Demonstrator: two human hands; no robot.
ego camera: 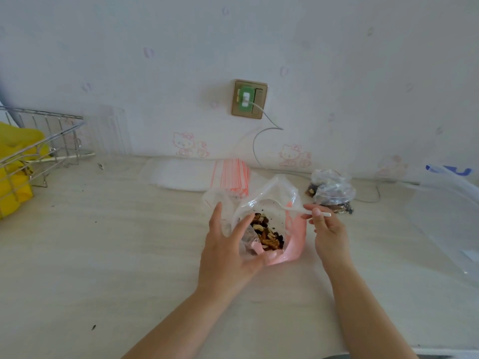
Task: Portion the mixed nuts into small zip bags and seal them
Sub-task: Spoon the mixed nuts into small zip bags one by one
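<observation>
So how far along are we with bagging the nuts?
Done: one filled small bag lies by the wall; whether it is sealed I cannot tell. In hand: the left hand holds open the big nut bag in the pink container, and the right hand holds a white spoon at its mouth. Left: plenty of nuts and a stack of empty zip bags.

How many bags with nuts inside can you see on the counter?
2: the big clear plastic bag of mixed nuts held open by the left hand, and a small clear filled bag behind the right hand.
</observation>
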